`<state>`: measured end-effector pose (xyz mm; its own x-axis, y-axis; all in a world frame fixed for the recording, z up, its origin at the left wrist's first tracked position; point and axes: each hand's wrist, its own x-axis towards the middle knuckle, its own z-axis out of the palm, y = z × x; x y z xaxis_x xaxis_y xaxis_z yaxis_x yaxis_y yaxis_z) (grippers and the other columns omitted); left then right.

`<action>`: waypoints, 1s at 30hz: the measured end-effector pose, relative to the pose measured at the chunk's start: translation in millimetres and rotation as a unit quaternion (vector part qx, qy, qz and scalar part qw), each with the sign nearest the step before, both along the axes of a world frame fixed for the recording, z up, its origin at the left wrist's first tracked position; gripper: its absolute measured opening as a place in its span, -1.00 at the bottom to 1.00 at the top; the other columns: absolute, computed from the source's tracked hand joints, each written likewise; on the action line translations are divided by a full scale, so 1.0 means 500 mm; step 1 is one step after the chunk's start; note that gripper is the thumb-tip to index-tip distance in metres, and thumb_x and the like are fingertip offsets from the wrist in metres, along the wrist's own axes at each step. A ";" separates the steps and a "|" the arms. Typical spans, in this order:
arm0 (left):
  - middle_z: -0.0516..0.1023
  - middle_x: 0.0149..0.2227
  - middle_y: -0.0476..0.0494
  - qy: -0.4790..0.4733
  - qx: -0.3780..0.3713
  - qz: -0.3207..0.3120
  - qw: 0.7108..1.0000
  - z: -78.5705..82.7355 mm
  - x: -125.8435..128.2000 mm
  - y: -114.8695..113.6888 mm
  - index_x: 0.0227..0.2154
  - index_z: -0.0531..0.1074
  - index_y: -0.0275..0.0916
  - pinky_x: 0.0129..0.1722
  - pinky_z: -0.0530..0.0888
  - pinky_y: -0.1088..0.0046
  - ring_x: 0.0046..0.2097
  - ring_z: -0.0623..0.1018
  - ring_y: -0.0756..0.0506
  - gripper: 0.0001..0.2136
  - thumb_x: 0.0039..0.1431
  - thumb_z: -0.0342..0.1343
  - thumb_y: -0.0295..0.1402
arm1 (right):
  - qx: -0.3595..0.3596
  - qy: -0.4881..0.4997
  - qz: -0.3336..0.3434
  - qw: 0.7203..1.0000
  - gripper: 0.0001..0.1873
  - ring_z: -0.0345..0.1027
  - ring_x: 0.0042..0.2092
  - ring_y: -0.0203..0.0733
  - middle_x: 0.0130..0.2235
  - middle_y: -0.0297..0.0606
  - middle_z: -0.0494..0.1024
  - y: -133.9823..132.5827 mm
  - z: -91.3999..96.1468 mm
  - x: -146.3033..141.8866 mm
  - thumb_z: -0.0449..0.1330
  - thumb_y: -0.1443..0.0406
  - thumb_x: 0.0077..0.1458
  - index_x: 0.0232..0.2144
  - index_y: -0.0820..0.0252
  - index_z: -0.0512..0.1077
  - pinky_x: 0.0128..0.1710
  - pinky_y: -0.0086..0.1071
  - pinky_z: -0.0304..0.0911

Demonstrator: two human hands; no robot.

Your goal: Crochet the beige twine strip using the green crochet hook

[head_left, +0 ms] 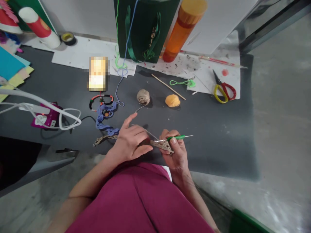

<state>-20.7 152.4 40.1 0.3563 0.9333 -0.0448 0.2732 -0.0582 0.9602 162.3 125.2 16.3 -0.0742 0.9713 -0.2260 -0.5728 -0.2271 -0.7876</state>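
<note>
Crochet hook (176,138) gripped in right hand (174,152); left hand (128,139) curled beside tan lace (163,146), cannot tell whether holding it

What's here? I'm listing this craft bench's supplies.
Green-handled steel crochet hook: one, green, right hand
Crocheted lace strip: one, tan, between hands
Round thread ball: one, tan, mat centre
Round yarn ball: one, orange, beside it
Crocheted strip: one, blue, left of hands
Scissors: one pair, red and yellow, right on paper
Paper bag: one, dark green, far edge
Plastic bottle: one, orange, beside bag
Left hand: one, holding lace
Right hand: one, gripping hook
</note>
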 end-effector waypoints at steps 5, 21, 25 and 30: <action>0.56 0.05 -0.29 -0.015 -0.020 0.036 0.999 0.003 0.031 -0.018 0.18 0.47 -0.15 0.32 0.11 -0.02 0.12 0.45 -0.31 -0.42 0.10 0.27 -0.06 | -0.004 -0.017 -0.047 0.999 -0.74 0.08 -0.60 -0.44 -0.47 -0.48 0.40 -0.001 0.006 -0.013 0.47 0.09 -0.01 -0.43 0.04 0.50 -0.65 -0.52 0.05; 0.51 -0.37 0.06 -0.326 -0.280 0.074 0.900 -0.009 0.048 -0.022 0.38 0.23 -0.03 -0.19 0.41 0.47 -0.31 0.46 0.04 -0.14 0.00 0.42 -0.39 | 0.178 -0.221 -0.035 0.958 -0.95 0.61 -0.21 -0.15 -0.24 -0.25 0.74 -0.010 0.010 0.010 0.27 0.27 0.26 -0.24 0.05 0.56 -0.21 -0.23 0.50; 0.57 -0.39 0.07 -0.332 -0.229 0.144 0.904 -0.018 0.060 -0.026 0.43 0.10 -0.03 -0.25 0.41 0.49 -0.31 0.51 0.02 -0.03 -0.03 0.45 -0.40 | 0.317 -0.391 -0.069 0.862 -0.77 0.63 -0.17 -0.14 -0.14 -0.24 0.74 -0.008 0.014 0.014 0.27 0.43 0.22 -0.13 0.02 0.57 -0.20 -0.22 0.51; 0.59 -0.41 0.10 -0.357 -0.256 0.173 0.882 -0.026 0.075 -0.035 0.43 0.10 -0.06 -0.26 0.40 0.51 -0.34 0.52 0.04 -0.01 -0.05 0.47 -0.43 | 0.338 -0.444 -0.182 0.810 -0.64 0.61 -0.18 -0.15 -0.13 -0.30 0.74 -0.016 -0.014 -0.012 0.29 0.49 0.17 -0.09 -0.07 0.58 -0.24 -0.22 0.52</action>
